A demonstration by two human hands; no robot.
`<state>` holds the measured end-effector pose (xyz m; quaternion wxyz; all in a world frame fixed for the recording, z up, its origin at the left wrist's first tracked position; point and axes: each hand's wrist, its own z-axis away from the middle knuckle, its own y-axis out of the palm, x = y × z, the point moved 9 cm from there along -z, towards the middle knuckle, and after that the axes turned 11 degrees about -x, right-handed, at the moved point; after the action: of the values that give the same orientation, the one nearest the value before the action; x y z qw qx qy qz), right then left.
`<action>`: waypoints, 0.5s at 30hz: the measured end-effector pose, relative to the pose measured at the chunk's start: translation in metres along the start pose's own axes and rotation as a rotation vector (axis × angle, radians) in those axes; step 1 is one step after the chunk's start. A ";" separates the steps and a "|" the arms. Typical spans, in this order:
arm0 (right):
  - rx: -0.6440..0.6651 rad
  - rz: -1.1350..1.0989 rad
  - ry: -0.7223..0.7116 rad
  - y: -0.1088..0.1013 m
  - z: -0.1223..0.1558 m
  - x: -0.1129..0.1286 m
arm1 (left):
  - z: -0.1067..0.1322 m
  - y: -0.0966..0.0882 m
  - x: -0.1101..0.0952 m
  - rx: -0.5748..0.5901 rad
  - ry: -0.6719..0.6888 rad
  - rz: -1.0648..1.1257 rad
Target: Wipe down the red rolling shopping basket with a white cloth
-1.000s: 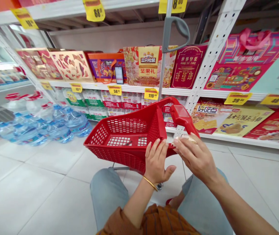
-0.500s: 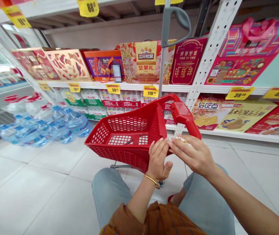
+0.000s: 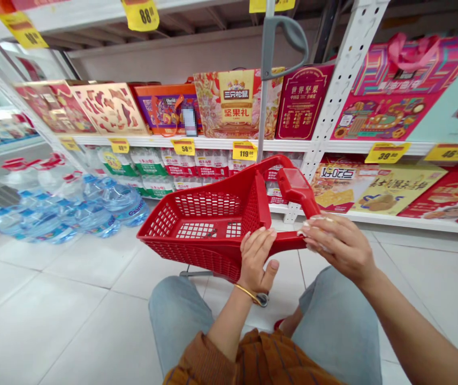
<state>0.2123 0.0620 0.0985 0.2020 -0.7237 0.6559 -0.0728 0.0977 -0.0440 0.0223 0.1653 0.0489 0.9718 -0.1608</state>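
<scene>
Supermarket shelving of white perforated steel point(image 3: 345, 69) fills the far side of the aisle. Its upper shelf carries bright gift boxes, among them a red and gold nut box point(image 3: 233, 104) and a pink carrier box point(image 3: 397, 101) on the right. Below sit shrink-wrapped bottle packs point(image 3: 181, 163), and further right lie flat red and yellow snack boxes point(image 3: 377, 190). Large water bottles point(image 3: 112, 200) are heaped on the tile floor point(image 3: 72, 305) to the left.

Near the person stands a red plastic mesh shopping basket point(image 3: 207, 203) on a wheeled frame, with a grey handle pole point(image 3: 265, 53) rising at its far end. Its latticed floor shows through, with a small dark mark on it.

The left hand point(image 3: 255, 256), wearing a gold bangle point(image 3: 247, 294), sits at the basket's near corner; its half-curled fingers point(image 3: 259, 238) press on the red rim, though whether they grip it I cannot tell. Just right of it, the right hand point(image 3: 335, 243) clenches a crumpled pale item point(image 3: 313, 232), partly hidden by its fingers point(image 3: 321, 227), close above the red bar.
</scene>
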 end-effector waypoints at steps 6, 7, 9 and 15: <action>-0.115 -0.019 0.107 -0.001 -0.006 0.016 | 0.001 -0.015 0.009 -0.056 -0.041 0.056; -0.126 -0.014 0.116 0.000 -0.007 0.021 | 0.000 -0.019 0.008 -0.067 -0.048 0.059; -0.145 0.004 0.142 0.002 -0.009 0.031 | -0.003 -0.026 0.005 -0.092 -0.069 0.030; -0.185 0.020 0.147 0.004 -0.016 0.059 | -0.011 -0.031 -0.026 -0.085 -0.101 -0.147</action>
<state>0.2102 0.0012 0.1023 0.0864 -0.7252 0.6802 -0.0630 0.1144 -0.0712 0.0499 0.2039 -0.0376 0.9692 -0.1332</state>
